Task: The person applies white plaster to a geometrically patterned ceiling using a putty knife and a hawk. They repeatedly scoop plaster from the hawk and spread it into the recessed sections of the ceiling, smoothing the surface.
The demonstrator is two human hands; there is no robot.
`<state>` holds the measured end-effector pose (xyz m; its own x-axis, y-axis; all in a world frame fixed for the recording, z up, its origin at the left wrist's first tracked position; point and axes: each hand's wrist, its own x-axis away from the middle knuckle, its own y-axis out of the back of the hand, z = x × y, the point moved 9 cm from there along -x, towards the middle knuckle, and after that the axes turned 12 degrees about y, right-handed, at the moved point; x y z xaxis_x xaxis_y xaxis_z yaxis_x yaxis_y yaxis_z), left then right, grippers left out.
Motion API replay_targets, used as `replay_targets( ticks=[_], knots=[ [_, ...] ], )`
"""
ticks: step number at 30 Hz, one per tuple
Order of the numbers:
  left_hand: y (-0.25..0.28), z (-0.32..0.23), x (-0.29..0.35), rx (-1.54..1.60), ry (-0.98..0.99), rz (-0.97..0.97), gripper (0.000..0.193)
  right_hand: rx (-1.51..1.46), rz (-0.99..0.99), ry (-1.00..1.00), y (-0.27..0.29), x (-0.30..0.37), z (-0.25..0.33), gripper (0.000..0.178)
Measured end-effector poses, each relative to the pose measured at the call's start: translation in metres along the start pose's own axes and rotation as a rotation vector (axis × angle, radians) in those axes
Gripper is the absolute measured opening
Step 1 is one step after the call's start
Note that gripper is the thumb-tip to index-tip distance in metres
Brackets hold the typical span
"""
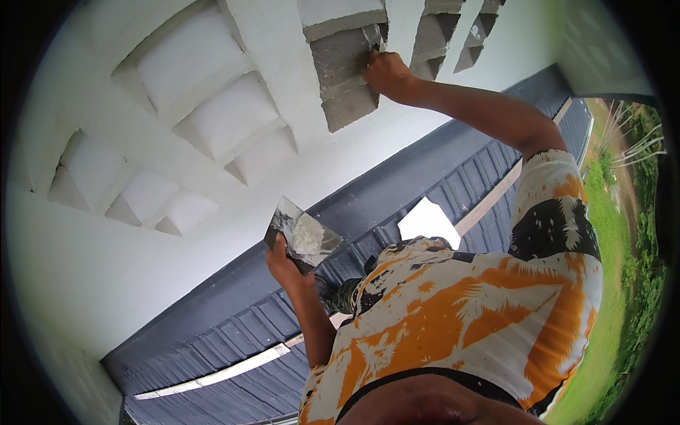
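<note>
My left hand (282,263) grips a flat metal plate (303,236) that carries a lump of white putty (307,234). My right hand (386,71) is raised to the white wall (283,64) and holds a small putty knife (373,37) against a bare grey recessed block (341,67). The blade is mostly hidden by my fingers. My right arm stretches up from my orange, black and white patterned shirt (467,312).
White-coated stepped recesses (205,106) lie to the left of the grey one, more grey recesses (439,35) to its right. A dark grey corrugated roof (234,333) runs below the wall, with a white patch (427,221) on it. Green grass (609,297) lies at the right.
</note>
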<state>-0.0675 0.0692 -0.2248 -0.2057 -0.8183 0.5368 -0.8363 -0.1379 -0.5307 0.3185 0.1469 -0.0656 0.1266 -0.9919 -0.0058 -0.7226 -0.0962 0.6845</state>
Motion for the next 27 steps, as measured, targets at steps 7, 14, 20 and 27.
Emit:
replay_targets(
  ticks=[7, 14, 20, 27],
  knots=[
    [0.013, 0.006, 0.005, 0.003, -0.003, -0.052, 0.032, -0.149, -0.117, -0.094, -0.034, 0.038, 0.020, 0.015],
    [0.021, 0.000, 0.005, 0.036, -0.027, -0.045, 0.029, -1.151, -0.271, -0.494, 0.001, 0.097, 0.004, 0.046],
    [-0.006, -0.026, 0.018, -0.053, -0.031, -0.023, 0.027, -1.135, -0.931, -0.709, -0.007, 0.101, -0.016, 0.040],
    [-0.007, -0.044, 0.025, -0.114, -0.046, -0.050, 0.029, -0.936, -0.606, -1.077, -0.107, 0.105, -0.025, 0.024]
  ],
)
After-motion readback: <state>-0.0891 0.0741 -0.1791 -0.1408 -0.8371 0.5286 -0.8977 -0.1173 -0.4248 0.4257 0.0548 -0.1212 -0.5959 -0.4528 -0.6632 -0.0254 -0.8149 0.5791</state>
